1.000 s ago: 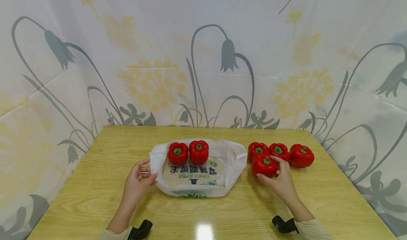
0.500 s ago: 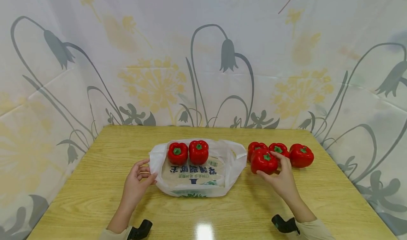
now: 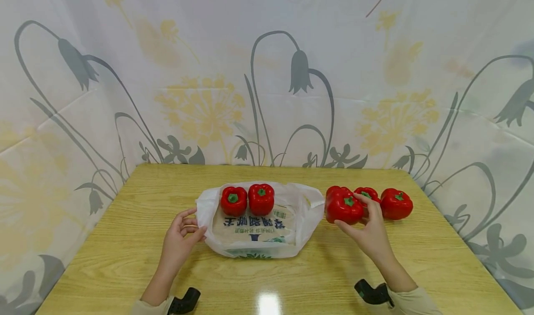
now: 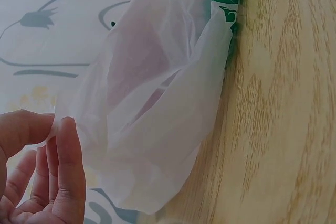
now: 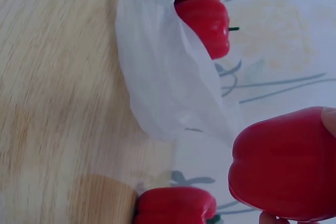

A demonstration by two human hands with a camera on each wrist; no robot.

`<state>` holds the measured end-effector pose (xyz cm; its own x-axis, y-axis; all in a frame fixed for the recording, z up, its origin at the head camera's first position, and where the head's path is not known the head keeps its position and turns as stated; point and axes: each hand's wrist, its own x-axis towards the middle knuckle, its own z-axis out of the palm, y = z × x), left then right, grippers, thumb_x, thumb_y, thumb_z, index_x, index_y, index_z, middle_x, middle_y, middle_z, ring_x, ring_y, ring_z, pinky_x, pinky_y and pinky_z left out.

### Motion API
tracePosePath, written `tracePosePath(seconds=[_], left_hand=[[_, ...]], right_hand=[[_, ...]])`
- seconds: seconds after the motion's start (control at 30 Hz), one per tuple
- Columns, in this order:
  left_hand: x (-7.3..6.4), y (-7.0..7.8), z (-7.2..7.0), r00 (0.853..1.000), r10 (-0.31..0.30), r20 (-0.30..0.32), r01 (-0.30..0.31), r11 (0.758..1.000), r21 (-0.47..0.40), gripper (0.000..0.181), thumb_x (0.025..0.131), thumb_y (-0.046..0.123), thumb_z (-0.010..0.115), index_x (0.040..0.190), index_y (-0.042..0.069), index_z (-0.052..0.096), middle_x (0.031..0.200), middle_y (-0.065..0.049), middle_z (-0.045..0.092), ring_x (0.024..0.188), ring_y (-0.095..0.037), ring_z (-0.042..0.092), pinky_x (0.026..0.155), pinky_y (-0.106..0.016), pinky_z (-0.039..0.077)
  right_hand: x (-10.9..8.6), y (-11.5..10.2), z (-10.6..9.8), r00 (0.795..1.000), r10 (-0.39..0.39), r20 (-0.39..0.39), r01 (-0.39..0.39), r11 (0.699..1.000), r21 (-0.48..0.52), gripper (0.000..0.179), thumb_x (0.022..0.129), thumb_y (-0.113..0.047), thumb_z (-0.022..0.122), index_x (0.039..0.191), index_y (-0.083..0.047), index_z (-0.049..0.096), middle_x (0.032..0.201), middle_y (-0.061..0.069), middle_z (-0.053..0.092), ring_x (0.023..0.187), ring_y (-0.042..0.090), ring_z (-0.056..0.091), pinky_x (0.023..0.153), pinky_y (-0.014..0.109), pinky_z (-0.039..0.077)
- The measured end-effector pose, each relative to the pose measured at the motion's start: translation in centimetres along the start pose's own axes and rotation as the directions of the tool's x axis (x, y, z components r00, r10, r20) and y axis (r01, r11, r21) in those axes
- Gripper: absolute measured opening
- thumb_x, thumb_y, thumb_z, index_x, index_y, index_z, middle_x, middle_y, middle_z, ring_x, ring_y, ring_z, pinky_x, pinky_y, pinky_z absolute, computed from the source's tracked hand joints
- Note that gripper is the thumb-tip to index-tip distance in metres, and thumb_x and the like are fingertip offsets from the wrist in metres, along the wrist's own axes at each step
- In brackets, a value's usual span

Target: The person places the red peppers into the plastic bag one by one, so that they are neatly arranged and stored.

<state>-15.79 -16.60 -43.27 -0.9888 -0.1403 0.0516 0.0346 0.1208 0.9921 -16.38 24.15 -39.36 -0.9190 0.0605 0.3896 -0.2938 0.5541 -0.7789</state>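
A white plastic bag (image 3: 306,222) with printed lettering lies spread on the table, its left edge pinched between thumb and finger of my left hand (image 3: 181,238). In the left wrist view, that hand (image 4: 50,166) grips the thin film of the bag (image 4: 157,145). Two red bell peppers (image 3: 234,202) rest side by side in the bag. Right of it, my right hand (image 3: 371,229) holds another red bell pepper (image 3: 344,208), which overlaps a pepper behind it. The right wrist view shows this held pepper (image 5: 286,166) raised above the tabletop.
Beyond the right hand, a red bell pepper (image 3: 396,204) stands at the right end of a row, beside a partly hidden one (image 3: 367,193). The wooden table (image 3: 125,213) meets a flower-patterned cloth (image 3: 267,97) at the back.
My right hand has lifted the red bell pepper slightly up and to the left, so it covers more of the pepper behind. The left hand stays at the bag's edge.
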Motion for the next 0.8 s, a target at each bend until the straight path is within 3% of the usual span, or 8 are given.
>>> tracePosePath(seconds=[0.8], left_hand=[[0.0,0.0,0.0,1.0,0.022,0.004,-0.022,1.0,-0.003,0.051,0.085,-0.001,0.065,0.132,0.005,0.044,0.102,-0.018,0.049,0.077,-0.01,0.056,0.069,-0.029,0.057]], right_hand=[[0.6,-1.9,1.7,0.999,-0.005,0.041,0.001,0.996,0.09,0.073,0.074,-0.008,0.079,0.134,-0.002,0.038,0.133,0.015,0.036,0.115,0.031,0.041,0.081,0.006,0.041]])
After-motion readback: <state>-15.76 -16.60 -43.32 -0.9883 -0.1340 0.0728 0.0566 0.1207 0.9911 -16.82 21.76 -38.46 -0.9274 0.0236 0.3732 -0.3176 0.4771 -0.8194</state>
